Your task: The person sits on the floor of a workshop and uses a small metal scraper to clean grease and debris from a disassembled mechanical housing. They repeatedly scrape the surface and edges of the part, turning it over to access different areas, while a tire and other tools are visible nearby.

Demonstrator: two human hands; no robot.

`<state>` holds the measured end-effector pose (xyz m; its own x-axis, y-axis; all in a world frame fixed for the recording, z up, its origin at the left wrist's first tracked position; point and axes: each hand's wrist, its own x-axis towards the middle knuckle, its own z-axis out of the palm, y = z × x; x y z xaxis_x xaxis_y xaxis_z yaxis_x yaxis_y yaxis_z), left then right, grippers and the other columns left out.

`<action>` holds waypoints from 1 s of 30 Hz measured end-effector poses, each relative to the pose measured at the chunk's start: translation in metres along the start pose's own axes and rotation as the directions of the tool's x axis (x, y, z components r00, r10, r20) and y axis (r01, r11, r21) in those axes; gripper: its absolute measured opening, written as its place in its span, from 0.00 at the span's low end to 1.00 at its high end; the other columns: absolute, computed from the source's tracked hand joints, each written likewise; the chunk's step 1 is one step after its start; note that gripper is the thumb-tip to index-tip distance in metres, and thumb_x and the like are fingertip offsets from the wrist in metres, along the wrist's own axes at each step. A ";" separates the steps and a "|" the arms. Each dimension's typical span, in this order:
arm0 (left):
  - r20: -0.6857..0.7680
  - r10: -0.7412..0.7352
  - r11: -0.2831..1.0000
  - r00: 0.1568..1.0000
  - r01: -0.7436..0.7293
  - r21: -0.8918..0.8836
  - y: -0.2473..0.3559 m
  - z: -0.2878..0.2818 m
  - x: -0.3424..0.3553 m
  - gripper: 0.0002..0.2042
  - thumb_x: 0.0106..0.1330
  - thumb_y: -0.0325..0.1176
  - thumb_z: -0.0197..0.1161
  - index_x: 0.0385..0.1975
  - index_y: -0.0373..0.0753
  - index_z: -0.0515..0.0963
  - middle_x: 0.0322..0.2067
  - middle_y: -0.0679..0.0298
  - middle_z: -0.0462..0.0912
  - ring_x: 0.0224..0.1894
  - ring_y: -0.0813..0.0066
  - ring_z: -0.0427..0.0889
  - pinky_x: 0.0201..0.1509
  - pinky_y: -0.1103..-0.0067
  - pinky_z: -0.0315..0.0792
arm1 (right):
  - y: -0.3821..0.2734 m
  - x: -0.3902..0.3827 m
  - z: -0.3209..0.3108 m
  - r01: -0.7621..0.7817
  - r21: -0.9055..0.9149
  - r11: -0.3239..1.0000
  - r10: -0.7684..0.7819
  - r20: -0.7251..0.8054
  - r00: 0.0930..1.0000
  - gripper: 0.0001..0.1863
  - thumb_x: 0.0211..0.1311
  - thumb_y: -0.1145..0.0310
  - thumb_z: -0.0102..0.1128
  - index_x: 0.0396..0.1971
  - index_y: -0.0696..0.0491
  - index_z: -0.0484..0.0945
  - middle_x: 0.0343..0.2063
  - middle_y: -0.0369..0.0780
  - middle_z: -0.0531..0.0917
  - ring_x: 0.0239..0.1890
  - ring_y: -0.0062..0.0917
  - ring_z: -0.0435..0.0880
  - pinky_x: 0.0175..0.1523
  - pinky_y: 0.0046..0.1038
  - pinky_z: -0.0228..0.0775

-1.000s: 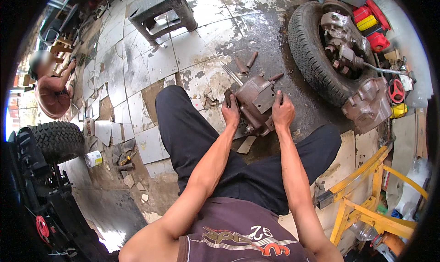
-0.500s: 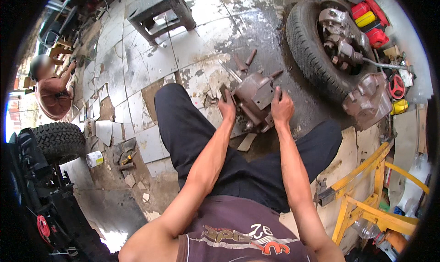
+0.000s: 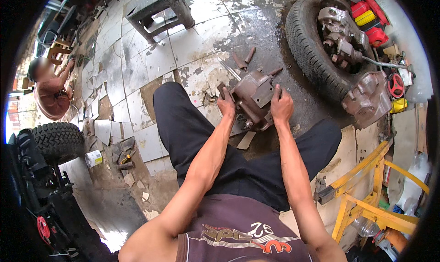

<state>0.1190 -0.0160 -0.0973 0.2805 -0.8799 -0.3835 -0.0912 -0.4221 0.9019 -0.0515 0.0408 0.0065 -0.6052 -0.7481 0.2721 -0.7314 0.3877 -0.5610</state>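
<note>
A brown-grey cast metal gearbox housing (image 3: 250, 91) rests on the dark, wet floor between my legs. Long thin steel rods (image 3: 228, 68) stick out from its far left side. My left hand (image 3: 226, 103) is closed round its left edge, thumb up along the side. On the opposite edge, beside a flat plate face, my right hand (image 3: 282, 105) grips with its thumb on top; its fingertips are partly hidden. Just beyond the housing lie two short brown rod-like pieces, one of them a dark bar (image 3: 250, 55).
A tyre (image 3: 302, 46) holding metal parts lies at right, another casting (image 3: 369, 99) against it. A plastic stool (image 3: 160, 12) stands ahead. At left are a knobbly wheel (image 3: 57, 140), a can (image 3: 94, 159) and a crouching person (image 3: 52, 95). A yellow frame (image 3: 366, 188) stands at near right.
Both hands keep their hold on the gearbox housing, which stays nearly in place. The view has shifted slightly; the person at left has moved a little.
</note>
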 end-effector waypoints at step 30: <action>-0.199 0.389 0.915 0.899 -0.402 -0.028 -0.012 0.018 -0.003 0.26 0.72 0.53 0.54 0.33 0.30 0.78 0.22 0.56 0.80 0.25 0.62 0.76 0.34 0.64 0.71 | -0.005 0.008 0.003 -0.044 0.047 0.998 0.041 0.059 0.997 0.23 0.73 0.54 0.46 0.36 0.59 0.82 0.35 0.52 0.84 0.39 0.50 0.83 0.43 0.45 0.73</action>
<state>0.1019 -0.0129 -0.1104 0.4071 -0.9123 0.0455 -0.1695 -0.0265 0.9852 -0.0519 0.0314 0.0087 -0.6150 -0.7621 0.2025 -0.6889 0.3943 -0.6082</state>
